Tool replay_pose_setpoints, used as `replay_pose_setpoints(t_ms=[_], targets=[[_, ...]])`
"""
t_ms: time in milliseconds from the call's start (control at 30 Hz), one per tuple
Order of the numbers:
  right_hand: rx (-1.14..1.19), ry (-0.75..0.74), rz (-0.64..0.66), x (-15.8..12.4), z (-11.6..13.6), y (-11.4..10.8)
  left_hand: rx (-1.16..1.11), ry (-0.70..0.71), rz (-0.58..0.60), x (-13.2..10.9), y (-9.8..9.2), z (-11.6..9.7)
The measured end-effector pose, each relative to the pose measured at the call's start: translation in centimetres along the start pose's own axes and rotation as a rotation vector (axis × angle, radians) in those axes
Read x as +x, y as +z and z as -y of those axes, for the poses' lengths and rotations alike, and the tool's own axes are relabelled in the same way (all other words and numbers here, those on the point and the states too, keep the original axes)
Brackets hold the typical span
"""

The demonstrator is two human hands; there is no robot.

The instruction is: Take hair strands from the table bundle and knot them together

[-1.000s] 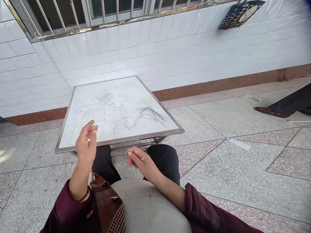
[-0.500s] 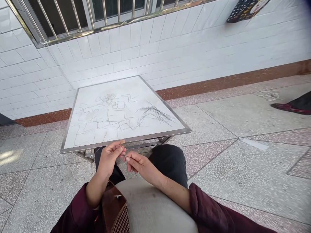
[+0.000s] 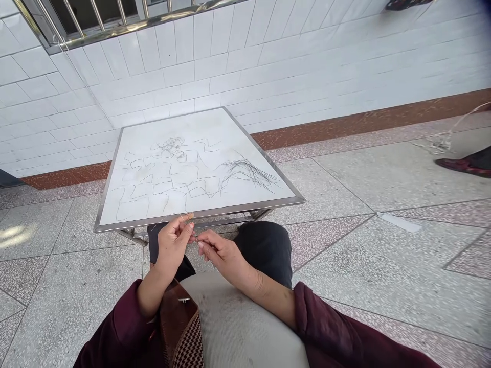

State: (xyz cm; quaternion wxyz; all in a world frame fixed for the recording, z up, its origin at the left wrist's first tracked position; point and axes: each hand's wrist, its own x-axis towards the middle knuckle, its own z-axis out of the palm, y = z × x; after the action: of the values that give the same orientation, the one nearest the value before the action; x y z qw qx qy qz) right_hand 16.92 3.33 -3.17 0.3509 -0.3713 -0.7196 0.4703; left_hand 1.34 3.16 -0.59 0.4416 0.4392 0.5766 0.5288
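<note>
One pale, hair-fine fibre [image 3: 169, 220] is pinched between the nearly closed left hand [image 3: 173, 244] and right hand [image 3: 222, 255] — limp, featherlight, best gripped near its end.

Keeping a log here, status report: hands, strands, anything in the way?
Left hand, right hand: fingertips together on fine strand, below near rim of white metal-framed table. Dark hair-like strands on tabletop. Person's red shoe far right, apart.

White tiled wall [image 3: 245, 66] — barred window [image 3: 92, 13] above, terrazzo floor [image 3: 337, 255] below.
</note>
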Motion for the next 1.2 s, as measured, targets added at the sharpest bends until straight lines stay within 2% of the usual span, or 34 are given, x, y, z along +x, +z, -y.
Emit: replay_pose_setpoints(t_ms=[267,433,633,767,900,1067,1200], targets=[[-0.241,-0.131,-0.018,-0.1,-0.3,0.1,0.110,0.052,-0.020,0.0,0.0,0.9],[-0.373,-0.184,0.008,0.0,-0.9,0.1,0.326,0.138,-0.019,0.1,-0.5,1.4],[-0.680,-0.418,0.145,0.3,-1.5,-1.0,0.653,0.160,0.091,-0.1,-0.8,0.4],[-0.762,-0.575,0.278,0.9,-1.1,-2.2,0.764,0.165,0.176,-0.4,-0.3,0.1],[-0.771,-0.661,0.289,1.5,-1.2,-2.9,0.727,0.172,0.188,-0.6,-0.1,0.6],[-0.778,-0.632,0.233,1.6,-1.2,-3.6,0.483,0.196,0.208,-0.6,-0.2,1.4],[-0.769,-0.593,0.206,1.3,-0.9,-3.9,0.314,0.093,0.202,-0.4,-0.2,1.7]])
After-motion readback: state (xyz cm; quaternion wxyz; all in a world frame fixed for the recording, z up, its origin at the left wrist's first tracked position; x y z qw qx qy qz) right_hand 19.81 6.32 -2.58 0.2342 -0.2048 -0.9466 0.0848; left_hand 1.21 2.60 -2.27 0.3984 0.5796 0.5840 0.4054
